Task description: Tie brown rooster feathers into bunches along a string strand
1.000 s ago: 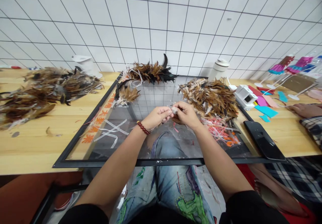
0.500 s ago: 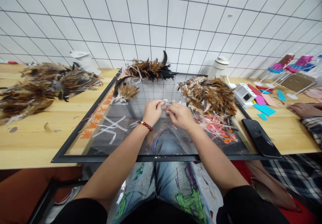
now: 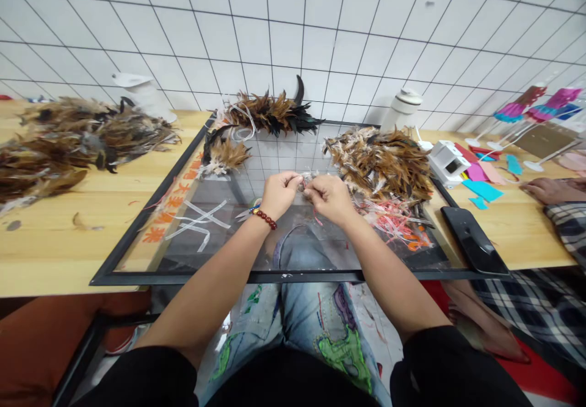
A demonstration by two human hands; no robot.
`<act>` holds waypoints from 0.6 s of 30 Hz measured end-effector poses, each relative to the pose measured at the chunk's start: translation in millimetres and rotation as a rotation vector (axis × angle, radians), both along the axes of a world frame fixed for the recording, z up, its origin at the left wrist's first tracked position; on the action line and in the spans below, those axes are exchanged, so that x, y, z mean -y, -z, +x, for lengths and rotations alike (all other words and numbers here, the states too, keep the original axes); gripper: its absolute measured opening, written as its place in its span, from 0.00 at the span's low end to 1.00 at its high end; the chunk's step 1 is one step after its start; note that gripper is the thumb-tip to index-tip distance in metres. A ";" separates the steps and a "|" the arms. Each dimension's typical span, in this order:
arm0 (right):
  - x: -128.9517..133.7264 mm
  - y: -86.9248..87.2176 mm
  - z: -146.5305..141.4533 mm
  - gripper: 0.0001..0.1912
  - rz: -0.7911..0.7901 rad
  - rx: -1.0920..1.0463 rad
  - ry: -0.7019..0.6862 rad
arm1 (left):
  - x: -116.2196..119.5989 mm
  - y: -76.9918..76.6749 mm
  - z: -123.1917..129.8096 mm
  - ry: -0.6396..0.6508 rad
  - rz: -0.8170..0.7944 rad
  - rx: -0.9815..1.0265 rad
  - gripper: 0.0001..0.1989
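Note:
Over the middle of the black-framed glass panel [image 3: 174,277], my two hands meet with fingertips pinched. My left hand [image 3: 279,196], a beaded bracelet on its wrist, is closed on something tiny near the thumb tip. Beside it, my right hand [image 3: 330,198] is closed on a thin reddish string [image 3: 317,215], whose end hangs below the fingers. Whitish feather fluff [image 3: 310,175] lies just behind the fingertips. Scissors [image 3: 249,210] rest on the glass, partly hidden by my left wrist. A small brown feather bunch [image 3: 225,154] lies to the left.
A large pile of brown feathers [image 3: 384,160] and a tangle of pink and white strips [image 3: 394,219] lie at right. A feather garland [image 3: 274,113] spans the back. White strips [image 3: 199,221], a phone [image 3: 473,239] and a white bottle [image 3: 403,109] surround the hands. Another person's hand [image 3: 552,188] rests at far right.
The view has tilted slightly, so the table sits a little higher in the picture. Both hands stay pinched together; the reddish string now shows more clearly below my right fingers.

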State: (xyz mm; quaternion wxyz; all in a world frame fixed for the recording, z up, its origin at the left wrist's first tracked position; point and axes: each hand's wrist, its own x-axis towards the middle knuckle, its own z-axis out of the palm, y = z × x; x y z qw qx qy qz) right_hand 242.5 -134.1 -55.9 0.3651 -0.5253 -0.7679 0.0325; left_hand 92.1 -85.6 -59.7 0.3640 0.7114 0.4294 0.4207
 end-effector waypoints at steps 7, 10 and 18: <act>12.8 -10.6 -13.1 0.11 0.116 0.027 0.014 | -1.2 2.9 -2.5 0.080 0.189 -0.211 0.08; 8.3 -10.4 -5.6 0.12 0.185 -0.194 0.151 | 0.2 -1.6 1.5 0.148 -0.104 0.099 0.10; -4.3 0.3 2.7 0.22 0.115 -0.276 0.017 | 1.4 -11.5 -1.9 0.414 -0.657 0.557 0.10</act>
